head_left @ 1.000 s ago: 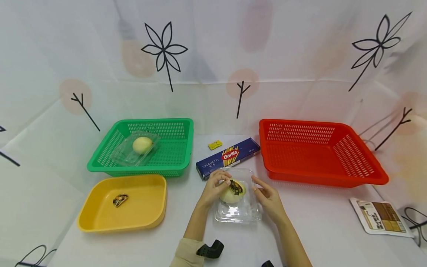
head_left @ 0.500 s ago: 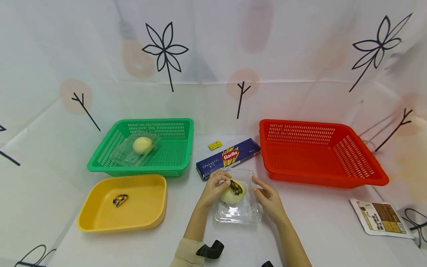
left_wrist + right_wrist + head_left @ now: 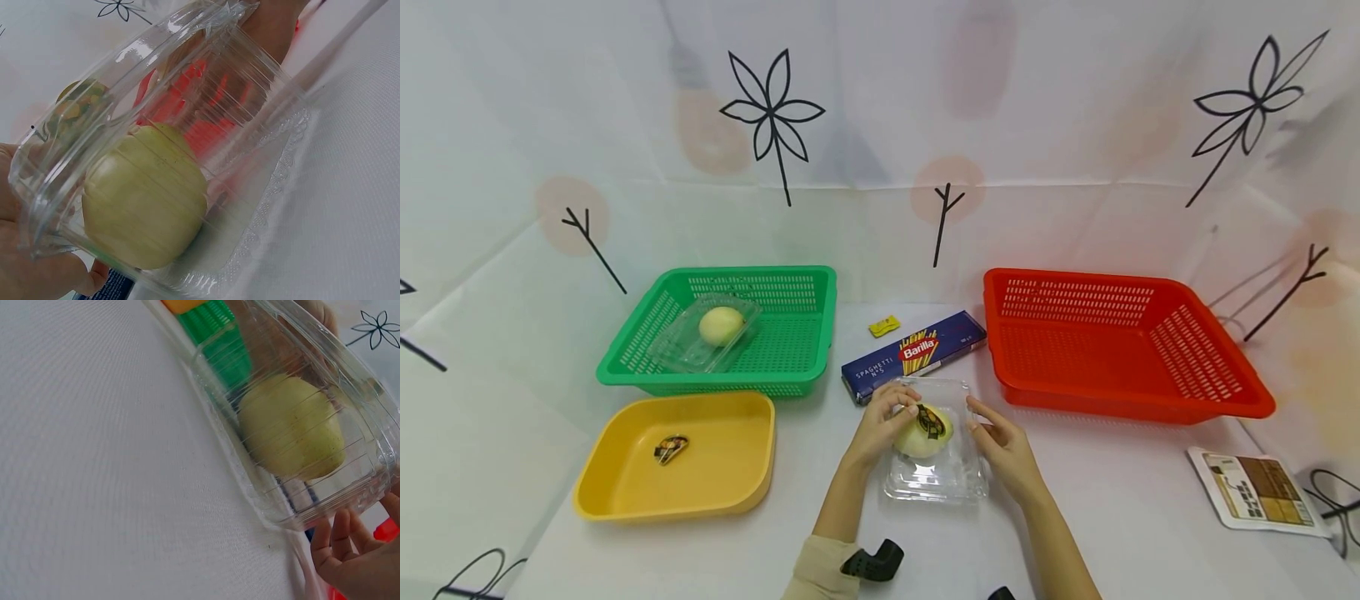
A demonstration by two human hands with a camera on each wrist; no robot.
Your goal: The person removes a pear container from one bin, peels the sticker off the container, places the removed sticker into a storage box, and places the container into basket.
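Observation:
A clear plastic clamshell container rests on the white tabletop, its lid down over a round pale yellow-green fruit. On the lid is a dark oval sticker. My left hand holds the far left edge, thumb on the lid. At the right edge, the fingers of my right hand grip the container's rim. Both wrist views show the fruit through the ribbed plastic; in the right wrist view curled fingers of my right hand touch the side.
Behind lie a blue spaghetti box and a small yellow packet. A green basket holds another fruit container. In front, a yellow tray holds a loose sticker. Rightward are a red basket and a flat pouch.

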